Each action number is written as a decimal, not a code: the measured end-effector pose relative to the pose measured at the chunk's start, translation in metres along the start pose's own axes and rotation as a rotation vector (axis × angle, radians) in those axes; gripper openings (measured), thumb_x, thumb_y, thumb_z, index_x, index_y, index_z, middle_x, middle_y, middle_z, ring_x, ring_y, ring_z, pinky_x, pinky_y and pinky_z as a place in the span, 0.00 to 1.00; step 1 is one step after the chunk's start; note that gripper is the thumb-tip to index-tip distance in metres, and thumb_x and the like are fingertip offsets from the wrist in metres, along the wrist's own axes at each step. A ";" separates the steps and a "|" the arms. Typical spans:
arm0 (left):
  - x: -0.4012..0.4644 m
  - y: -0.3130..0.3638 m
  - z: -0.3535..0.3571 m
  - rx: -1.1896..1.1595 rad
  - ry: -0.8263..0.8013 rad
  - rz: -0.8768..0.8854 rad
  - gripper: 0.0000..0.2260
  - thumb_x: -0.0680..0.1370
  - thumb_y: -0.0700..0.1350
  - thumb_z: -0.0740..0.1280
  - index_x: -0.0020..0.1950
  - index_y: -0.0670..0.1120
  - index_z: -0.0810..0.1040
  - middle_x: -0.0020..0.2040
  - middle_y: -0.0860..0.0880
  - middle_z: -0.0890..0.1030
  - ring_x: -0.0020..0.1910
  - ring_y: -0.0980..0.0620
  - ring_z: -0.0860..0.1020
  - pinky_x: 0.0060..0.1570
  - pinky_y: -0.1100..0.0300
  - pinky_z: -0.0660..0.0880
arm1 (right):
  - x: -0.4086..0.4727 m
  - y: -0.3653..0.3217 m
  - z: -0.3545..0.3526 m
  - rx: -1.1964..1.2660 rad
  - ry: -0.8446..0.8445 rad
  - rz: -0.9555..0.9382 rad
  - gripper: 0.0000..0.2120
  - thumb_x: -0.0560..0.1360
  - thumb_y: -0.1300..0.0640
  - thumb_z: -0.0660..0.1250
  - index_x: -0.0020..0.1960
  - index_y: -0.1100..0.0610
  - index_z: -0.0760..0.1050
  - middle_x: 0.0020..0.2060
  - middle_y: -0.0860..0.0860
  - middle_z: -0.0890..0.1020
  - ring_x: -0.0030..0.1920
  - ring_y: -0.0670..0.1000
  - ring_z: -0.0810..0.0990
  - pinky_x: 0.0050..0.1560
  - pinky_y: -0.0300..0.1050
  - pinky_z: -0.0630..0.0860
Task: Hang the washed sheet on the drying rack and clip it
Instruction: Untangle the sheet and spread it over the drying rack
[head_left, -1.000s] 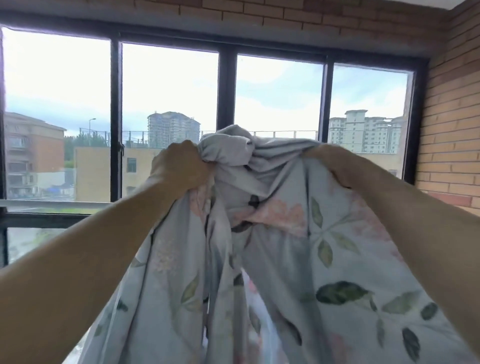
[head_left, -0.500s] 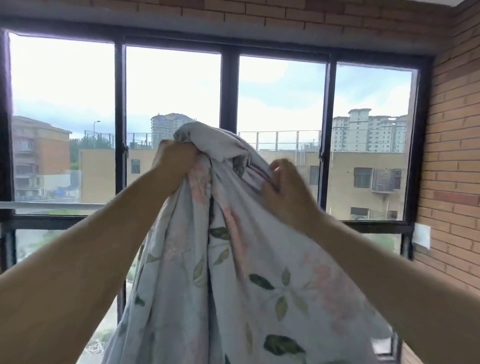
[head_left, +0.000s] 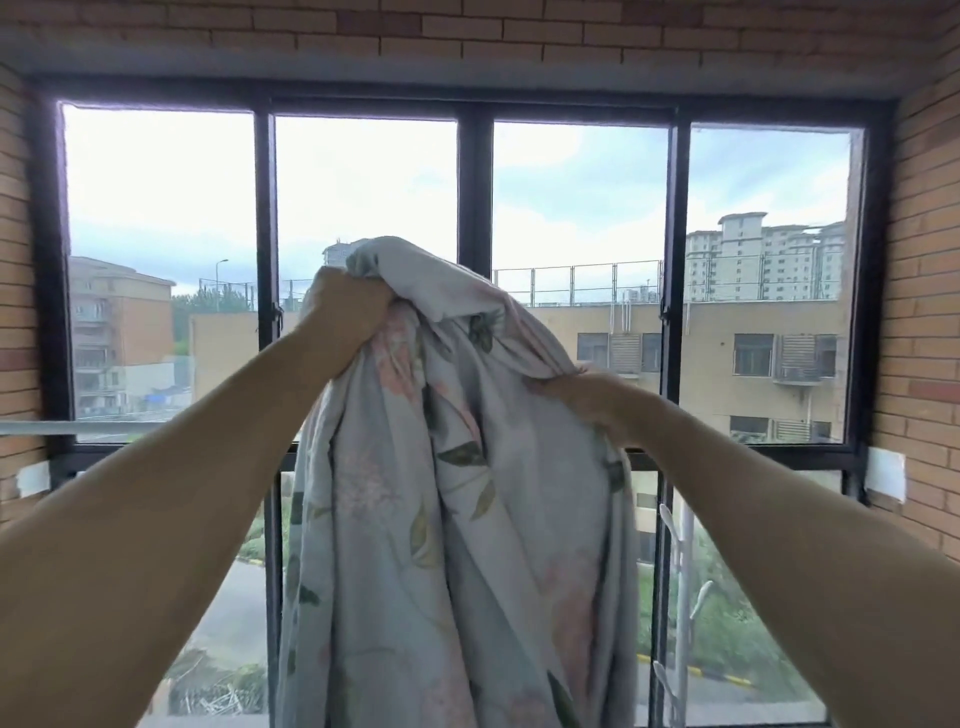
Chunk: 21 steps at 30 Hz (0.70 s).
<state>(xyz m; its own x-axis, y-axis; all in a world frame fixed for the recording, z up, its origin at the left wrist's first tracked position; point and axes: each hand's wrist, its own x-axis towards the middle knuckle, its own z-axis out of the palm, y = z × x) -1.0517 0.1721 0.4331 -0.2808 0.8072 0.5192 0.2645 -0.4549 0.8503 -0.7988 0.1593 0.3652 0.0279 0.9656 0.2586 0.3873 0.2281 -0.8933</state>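
Sheet (head_left: 441, 519), pale grey with pink flowers and green leaves, hangs in front of me in a brick-walled (head_left: 924, 291) balcony room, before a wide black-framed window (head_left: 475, 192) that looks out on apartment blocks and a cloudy sky. A grey rail (head_left: 78, 427) crosses the lower left pane, and a white pronged stand (head_left: 680, 582) shows low on the right behind the cloth. My left hand (head_left: 348, 322) is fisted round a bunched top of the sheet, held highest; my right hand (head_left: 592, 397) pinches a fold lower and to the right. The sheet's long axis runs vertically, dropping in folds out of view at the bottom.
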 end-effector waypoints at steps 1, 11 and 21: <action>0.001 -0.002 -0.002 0.074 0.010 0.022 0.10 0.75 0.50 0.68 0.39 0.46 0.72 0.38 0.47 0.78 0.39 0.46 0.78 0.41 0.54 0.78 | 0.005 -0.004 -0.004 -0.221 0.136 -0.048 0.14 0.72 0.45 0.72 0.43 0.57 0.79 0.39 0.53 0.83 0.37 0.53 0.82 0.41 0.47 0.81; -0.006 -0.031 0.010 0.162 -0.102 0.150 0.06 0.75 0.43 0.67 0.38 0.45 0.78 0.35 0.45 0.78 0.36 0.46 0.76 0.36 0.55 0.72 | -0.010 -0.045 -0.033 0.232 -0.166 0.043 0.12 0.79 0.54 0.62 0.55 0.59 0.80 0.45 0.54 0.85 0.40 0.52 0.85 0.39 0.42 0.80; -0.035 -0.018 0.049 -0.093 -0.670 0.522 0.25 0.73 0.41 0.76 0.68 0.47 0.73 0.57 0.46 0.83 0.55 0.49 0.82 0.54 0.53 0.81 | -0.003 -0.051 -0.041 -0.826 0.640 -0.449 0.09 0.77 0.52 0.63 0.47 0.57 0.66 0.32 0.47 0.72 0.31 0.50 0.72 0.28 0.40 0.61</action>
<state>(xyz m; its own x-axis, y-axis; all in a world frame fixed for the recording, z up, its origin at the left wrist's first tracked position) -1.0017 0.1703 0.3955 0.4685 0.5242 0.7112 0.1229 -0.8358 0.5351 -0.7805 0.1399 0.4251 0.1069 0.5221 0.8462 0.9633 0.1562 -0.2181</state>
